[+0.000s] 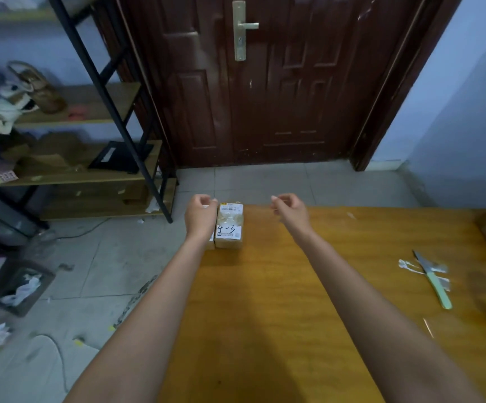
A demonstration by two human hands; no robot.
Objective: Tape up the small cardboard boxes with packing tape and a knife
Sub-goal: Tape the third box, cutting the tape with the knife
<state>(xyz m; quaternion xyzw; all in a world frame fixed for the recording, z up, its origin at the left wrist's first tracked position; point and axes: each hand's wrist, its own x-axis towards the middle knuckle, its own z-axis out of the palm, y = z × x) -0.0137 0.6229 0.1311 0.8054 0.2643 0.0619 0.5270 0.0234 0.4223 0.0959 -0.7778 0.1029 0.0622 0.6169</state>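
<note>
Two small cardboard boxes (229, 225) sit side by side at the far left corner of the surface (279, 301), the near one labelled and glossy, so it looks taped already. The left hand (200, 215) hangs curled over the hidden box; whether it grips it I cannot tell. The right hand (291, 210) hovers beside, fingers curled, maybe pinching clear tape, unclear. The knife (433, 279) lies well apart on the right among scraps. More boxes probably remain.
</note>
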